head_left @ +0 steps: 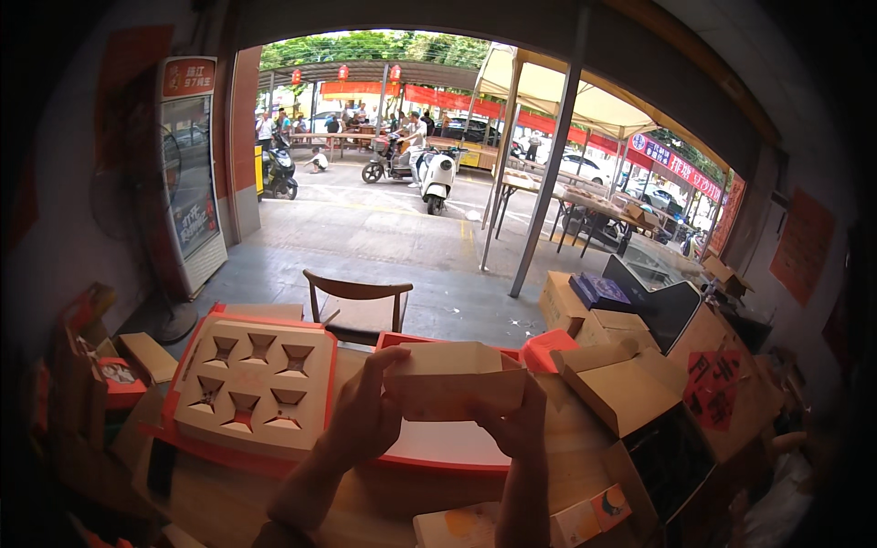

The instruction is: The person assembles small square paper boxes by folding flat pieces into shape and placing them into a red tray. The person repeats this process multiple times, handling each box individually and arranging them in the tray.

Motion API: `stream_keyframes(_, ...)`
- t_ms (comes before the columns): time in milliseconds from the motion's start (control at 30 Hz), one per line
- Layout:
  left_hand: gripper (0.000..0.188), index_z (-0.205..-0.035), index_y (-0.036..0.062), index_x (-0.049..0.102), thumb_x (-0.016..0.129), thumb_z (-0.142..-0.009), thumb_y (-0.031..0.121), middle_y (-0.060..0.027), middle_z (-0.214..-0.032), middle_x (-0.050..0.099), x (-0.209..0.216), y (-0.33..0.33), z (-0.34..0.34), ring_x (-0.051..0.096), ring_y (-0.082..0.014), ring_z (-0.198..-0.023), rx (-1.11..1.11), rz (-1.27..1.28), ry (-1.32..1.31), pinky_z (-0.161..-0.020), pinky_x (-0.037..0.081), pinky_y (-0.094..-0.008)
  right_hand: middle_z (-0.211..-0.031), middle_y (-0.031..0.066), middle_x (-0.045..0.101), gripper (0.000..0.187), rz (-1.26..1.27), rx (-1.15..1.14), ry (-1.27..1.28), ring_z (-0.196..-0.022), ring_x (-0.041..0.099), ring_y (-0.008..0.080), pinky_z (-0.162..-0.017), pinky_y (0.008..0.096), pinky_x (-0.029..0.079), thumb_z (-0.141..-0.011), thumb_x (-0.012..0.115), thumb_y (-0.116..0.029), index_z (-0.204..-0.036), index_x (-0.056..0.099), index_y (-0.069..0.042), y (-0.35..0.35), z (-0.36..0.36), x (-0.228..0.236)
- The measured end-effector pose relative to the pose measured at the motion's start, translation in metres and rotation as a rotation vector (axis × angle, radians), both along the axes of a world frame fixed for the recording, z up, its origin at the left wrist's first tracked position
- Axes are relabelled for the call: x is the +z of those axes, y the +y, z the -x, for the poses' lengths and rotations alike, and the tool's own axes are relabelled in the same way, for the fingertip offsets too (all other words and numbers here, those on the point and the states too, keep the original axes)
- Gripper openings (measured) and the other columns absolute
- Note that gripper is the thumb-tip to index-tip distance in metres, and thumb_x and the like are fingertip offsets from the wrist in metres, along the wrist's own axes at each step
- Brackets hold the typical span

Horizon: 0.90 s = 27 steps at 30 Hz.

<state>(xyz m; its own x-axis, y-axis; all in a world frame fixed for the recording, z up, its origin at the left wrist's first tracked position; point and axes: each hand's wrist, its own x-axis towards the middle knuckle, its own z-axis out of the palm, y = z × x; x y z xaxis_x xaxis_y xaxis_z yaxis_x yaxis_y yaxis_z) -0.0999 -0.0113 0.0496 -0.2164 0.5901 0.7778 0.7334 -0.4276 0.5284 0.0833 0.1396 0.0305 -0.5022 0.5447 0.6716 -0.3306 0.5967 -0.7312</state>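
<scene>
Left hand (367, 413), right hand (519, 426) facing each other, fingers (391, 354) bent, forearms (312, 487) angled upward

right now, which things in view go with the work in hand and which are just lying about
Likely part of the work:
- small carton, held by the left hand and right hand
- red-edged white tray beneath
- six-hole panel

Apparently just around:
- wooden chair
- glass-door fridge
- white scooter outside

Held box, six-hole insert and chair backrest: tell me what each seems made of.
Held box: probably matte cardboard; thin, folded edges. Six-hole insert: likely matte cardboard too; flaps bent into the openings. Chair backrest: perhaps varnished wood; brown, smoothly curved, faintly shiny.
</scene>
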Motion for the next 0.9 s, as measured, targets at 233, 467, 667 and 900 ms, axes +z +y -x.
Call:
stream_keyframes(233,0.04,-0.125,-0.004,0.045,0.044,-0.085,-0.001,-0.019,-0.084,0.062,-0.006,0.007,0.006,0.063,-0.0294,-0.068,-0.077,-0.158,0.027,-0.062,0.05,-0.039,-0.091,0.0063,0.067,0.059,0.086,-0.025,0.086,-0.069,0.063,0.0094,-0.05,0.0233,0.051,-0.074,0.085,-0.011,-0.123,0.057,0.004,0.008,0.001,-0.002)
stream_keyframes(467,0.028,-0.114,-0.002,0.044,0.042,-0.085,-0.002,-0.0189,-0.091,0.062,-0.024,0.006,0.013,0.063,-0.0267,-0.073,0.097,-0.092,0.066,-0.064,0.051,-0.0368,-0.092,0.0051,0.066,0.046,0.254,0.044,0.225,-0.072,0.063,0.0105,-0.052,0.0239,0.051,-0.074,0.082,-0.007,-0.114,0.06,0.001,0.006,-0.004,0.003)
stream_keyframes(667,0.023,-0.105,0.0025,0.046,0.063,-0.09,0.006,-0.0154,-0.093,0.062,-0.012,0.022,-0.003,0.063,-0.0168,-0.082,-0.148,-0.365,-0.205,-0.065,0.05,-0.0299,-0.085,0.0044,0.066,0.029,0.23,-0.047,0.319,-0.067,0.061,0.0089,-0.052,0.0229,0.049,-0.079,0.076,0.0,-0.104,0.062,0.002,-0.003,0.002,0.017)
stream_keyframes(900,0.033,-0.104,0.0058,0.044,0.071,-0.086,-0.001,-0.0067,-0.095,0.062,-0.018,0.014,0.01,0.062,-0.0104,-0.086,-0.268,-0.016,-0.378,-0.067,0.053,-0.0274,-0.081,0.0019,0.063,0.029,0.22,0.024,0.493,-0.064,0.057,0.0073,-0.05,0.0234,0.047,-0.081,0.081,-0.016,-0.098,0.063,-0.002,0.009,0.001,0.006)
